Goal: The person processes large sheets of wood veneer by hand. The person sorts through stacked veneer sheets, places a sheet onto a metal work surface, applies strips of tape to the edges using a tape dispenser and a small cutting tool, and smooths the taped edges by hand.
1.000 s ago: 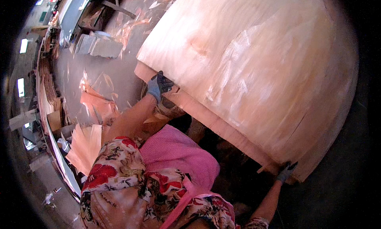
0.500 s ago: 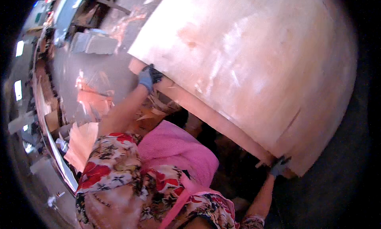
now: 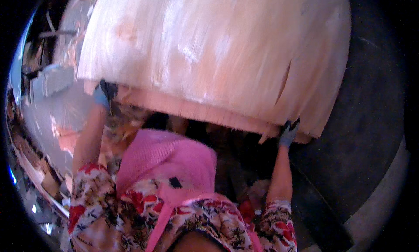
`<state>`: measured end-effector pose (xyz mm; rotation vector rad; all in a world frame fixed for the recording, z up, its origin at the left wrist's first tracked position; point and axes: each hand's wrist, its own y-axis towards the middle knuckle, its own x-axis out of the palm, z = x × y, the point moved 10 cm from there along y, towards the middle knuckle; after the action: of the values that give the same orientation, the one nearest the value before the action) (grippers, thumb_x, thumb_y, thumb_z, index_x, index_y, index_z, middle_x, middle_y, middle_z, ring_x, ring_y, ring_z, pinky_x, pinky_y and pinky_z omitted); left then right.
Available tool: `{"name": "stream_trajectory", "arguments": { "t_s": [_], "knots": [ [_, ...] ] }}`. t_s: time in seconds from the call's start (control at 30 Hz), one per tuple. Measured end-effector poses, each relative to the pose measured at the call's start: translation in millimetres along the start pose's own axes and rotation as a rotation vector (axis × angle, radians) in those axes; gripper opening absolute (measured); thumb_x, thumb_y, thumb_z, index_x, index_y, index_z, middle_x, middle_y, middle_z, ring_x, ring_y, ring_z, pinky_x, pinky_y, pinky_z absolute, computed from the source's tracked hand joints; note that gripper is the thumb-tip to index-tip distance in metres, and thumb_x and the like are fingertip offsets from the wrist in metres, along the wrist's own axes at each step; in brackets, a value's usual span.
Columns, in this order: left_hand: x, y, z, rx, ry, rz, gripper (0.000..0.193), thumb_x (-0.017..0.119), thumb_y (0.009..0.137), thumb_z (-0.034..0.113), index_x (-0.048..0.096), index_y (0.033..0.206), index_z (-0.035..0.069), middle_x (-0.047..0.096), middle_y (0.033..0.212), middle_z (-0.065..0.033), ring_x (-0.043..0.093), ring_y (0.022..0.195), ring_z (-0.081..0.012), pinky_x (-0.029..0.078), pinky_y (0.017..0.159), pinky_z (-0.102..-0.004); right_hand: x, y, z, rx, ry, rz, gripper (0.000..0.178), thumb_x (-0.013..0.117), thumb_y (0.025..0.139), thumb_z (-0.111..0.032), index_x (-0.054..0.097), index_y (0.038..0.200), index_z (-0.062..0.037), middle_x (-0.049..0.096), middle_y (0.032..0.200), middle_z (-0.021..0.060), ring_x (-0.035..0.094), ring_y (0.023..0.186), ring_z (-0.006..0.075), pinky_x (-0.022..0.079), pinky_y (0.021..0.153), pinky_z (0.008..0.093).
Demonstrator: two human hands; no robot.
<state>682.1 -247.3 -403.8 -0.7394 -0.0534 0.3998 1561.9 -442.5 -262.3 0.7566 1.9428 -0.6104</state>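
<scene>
While a wide, thin veneer sheet (image 3: 218,55) is held up in front of the body, its near edge is gripped at both ends: the left hand (image 3: 104,94), in a blue glove, is closed on the left corner, and the right hand (image 3: 288,132), also gloved, is pinched on the right corner beside a split in the wood. The sheet fills most of the upper view and appears to lie over a second, pinker layer (image 3: 209,112) just beneath its near edge. The step in hand is judged to be the lifting or carrying of the sheet. For the next move an even pull from both ends would be called for, since the split near the right hand could run further. Much is hidden: whatever lies under the sheet cannot be seen, and the left fingers are blurred. The sheet itself is smeared by motion. At far left, scraps (image 3: 65,138) on a grey floor (image 3: 56,112) are only dimly made out.
</scene>
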Motion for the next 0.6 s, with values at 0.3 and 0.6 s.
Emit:
{"name": "stream_trajectory", "arguments": {
  "t_s": [0.3,0.6],
  "knots": [
    [214,-191,122,0.753,1.371,-0.284,0.066,0.066,0.089,0.029,0.039,0.147,0.014,0.040,0.149,-0.0234,0.042,0.136,-0.0373,0.042,0.105,-0.0457,-68,-91,51,0.432,-0.205,0.069,0.051,0.059,0.095,-0.014,0.046,0.143,-0.0023,0.054,0.137,0.0247,0.055,0.122,0.0383,0.043,0.102,0.0423],
    [221,-127,57,0.645,1.621,-0.196,0.083,0.068,0.085,0.039,0.029,0.153,0.013,0.026,0.158,-0.0225,0.031,0.141,-0.0433,0.033,0.111,-0.0500,-203,-61,90,0.206,-0.403,0.406,0.050,0.062,0.091,-0.005,0.051,0.139,-0.0021,0.057,0.133,0.0243,0.056,0.120,0.0371,0.042,0.103,0.0432]
  ]
}}
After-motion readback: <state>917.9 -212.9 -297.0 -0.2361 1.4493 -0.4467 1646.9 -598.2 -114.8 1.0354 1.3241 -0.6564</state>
